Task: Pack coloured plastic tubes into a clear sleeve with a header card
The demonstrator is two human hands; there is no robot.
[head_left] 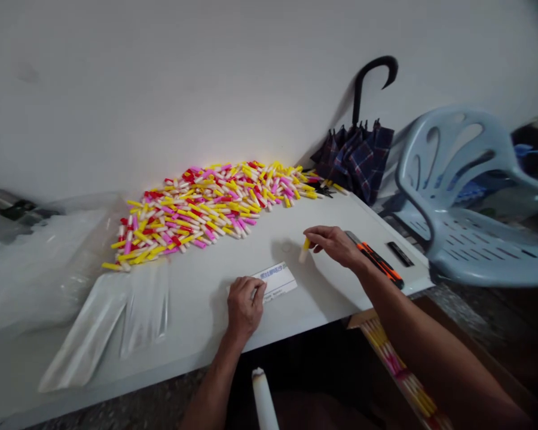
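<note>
Our left hand (246, 307) rests curled on a white printed paper label (277, 282), and we cannot tell whether it grips the label. Our right hand (334, 246) holds a small yellow-and-white plastic tube (303, 251) in a narrow pinch, just above a white tabletop (296, 221). Beyond lies a long heap of yellow, pink, red and white plastic tubes (206, 209), and an orange-and-black utility knife (376, 263) sits just beside our right hand.

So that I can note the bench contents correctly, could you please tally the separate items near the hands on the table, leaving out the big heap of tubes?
Yellow-and-white tube in the right hand: 1
White label card: 1
Utility knife: 1
Black strip: 1
Total: 4
</note>
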